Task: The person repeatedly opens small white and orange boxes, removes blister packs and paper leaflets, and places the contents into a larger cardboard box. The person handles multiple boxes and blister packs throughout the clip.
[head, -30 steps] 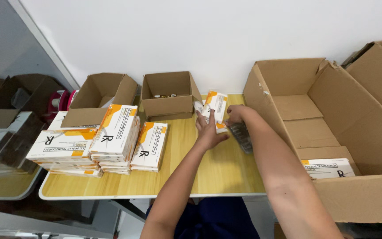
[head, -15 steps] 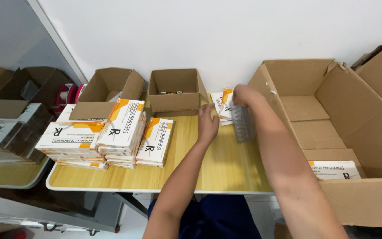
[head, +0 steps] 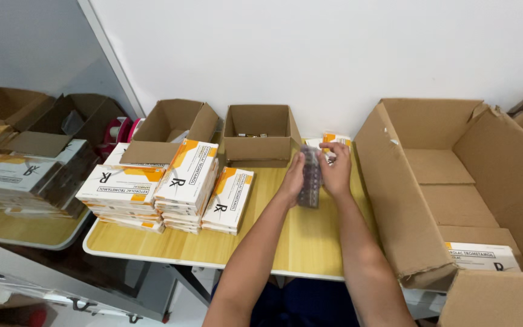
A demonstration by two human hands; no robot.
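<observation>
My left hand [head: 292, 178] and my right hand [head: 338, 171] are pressed against the two sides of a dark, clear plastic tray [head: 310, 177] of small vials, which stands on edge over the wooden table [head: 310, 242]. Just behind my fingers a white and orange box [head: 333, 140] lies on the table.
Stacks of white and orange boxes [head: 171, 184] fill the table's left half. Two small open cartons [head: 171, 130] [head: 256, 134] stand at the back. A large open carton [head: 455, 181] on the right holds one such box [head: 484, 257]. More cartons and boxes sit far left.
The tray has gone from my right hand alone to between both hands, now upright. The white and orange box has left my left hand and lies behind. The view shifted left.
</observation>
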